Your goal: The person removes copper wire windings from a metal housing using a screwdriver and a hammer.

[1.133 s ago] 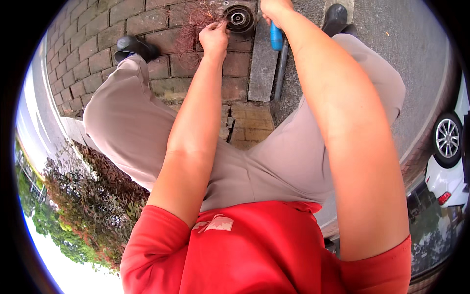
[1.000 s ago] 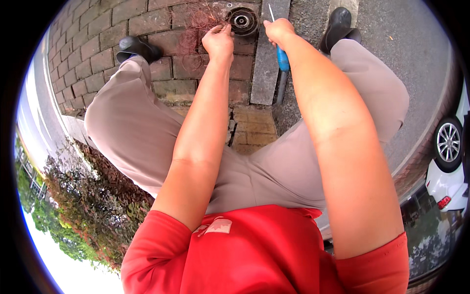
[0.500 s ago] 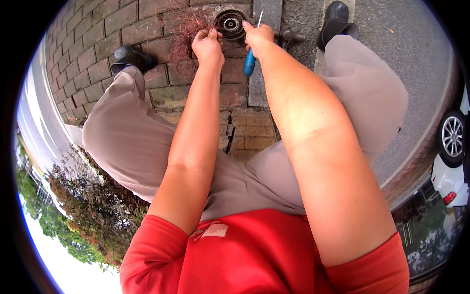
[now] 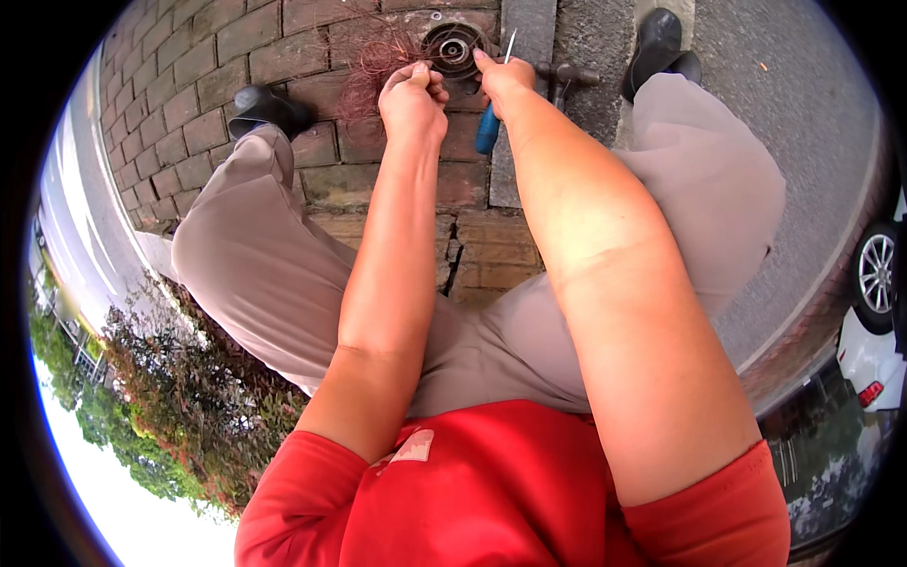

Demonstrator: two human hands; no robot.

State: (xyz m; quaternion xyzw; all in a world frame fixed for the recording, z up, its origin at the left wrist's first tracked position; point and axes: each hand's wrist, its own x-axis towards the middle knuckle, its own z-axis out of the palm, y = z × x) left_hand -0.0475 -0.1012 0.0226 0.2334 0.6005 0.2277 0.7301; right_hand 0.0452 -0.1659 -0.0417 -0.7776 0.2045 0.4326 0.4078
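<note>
A round dark metal part with concentric rings [image 4: 453,50], like a motor housing, lies on the ground between my hands. Just left of it spreads a tangle of thin copper-red wire [image 4: 373,68]. My left hand [image 4: 414,99] is closed in a pinch beside the part, at the edge of the tangle; whatever is between its fingertips is too fine to make out. My right hand [image 4: 504,79] grips a screwdriver with a blue handle [image 4: 487,130]. The handle sticks out below the fist and the thin shaft points up and away. My right thumb reaches to the part's rim.
A hammer [image 4: 567,76] lies right of the part, near a grey stone strip [image 4: 504,175]. Brick paving [image 4: 246,47] spreads left, asphalt [image 4: 775,113] right. My dark shoes [image 4: 269,111] flank the work. A bush [image 4: 189,378] and a parked white car [image 4: 871,350] show at the sides.
The whole view has shifted slightly. My left hand has turned and its fingers are curled more. The right hand still holds the screwdriver, whose shaft is tilted a little differently.
</note>
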